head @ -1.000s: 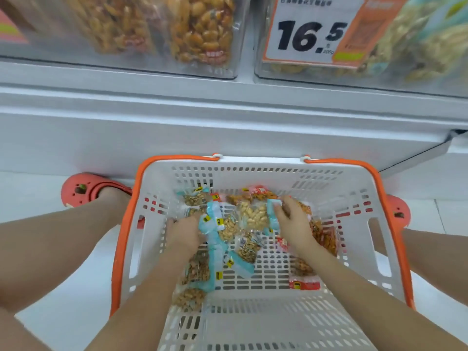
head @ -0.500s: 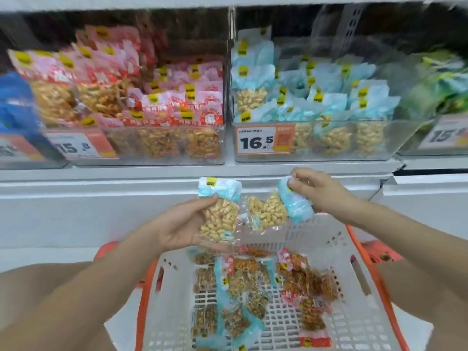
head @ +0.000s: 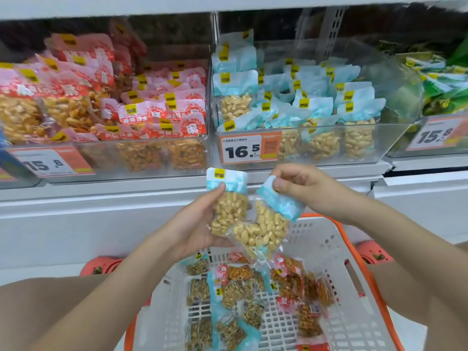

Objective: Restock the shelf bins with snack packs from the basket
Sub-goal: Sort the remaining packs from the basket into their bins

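Head view, the only one. Left hand [head: 202,224] raised above the basket [head: 354,287], palm up, thumb pressed on the blue header of a peanut pack [head: 228,203] cradled upright against the fingers. Right hand [head: 304,188] just to the right of it, at about the same height, thumb and fingers pinching the blue header of a second peanut pack [head: 263,229]; pack hung tilted, lower end overlapping the first pack's bottom edge. Both packs held short of the shelf, below the bin fronts, neither yet over a bin.

Directly above and beyond both hands: clear bin of blue-topped peanut packs [head: 316,115], price card 16.5 [head: 249,149] on its front. Matched the two held packs by colour and contents, so judged the likely destination. Bin already well filled at the front and left, some room seen toward the back right. Up and left of the left hand: bin of red-topped packs [head: 131,110], card 15.8, also well stocked. Far right of the right hand: green packs [head: 435,84], blurred.

Below the hands, in the basket: a good many packs left, lying flat and mixed, blue-topped ones [head: 228,295] under the left hand, red-topped ones [head: 298,282] under the right.

Progress judged: mid-task. Two packs in transit, none of this pair placed yet; most of the basket's load left to sort by colour and shelve. Count of remaining packs not readable, overlapped.
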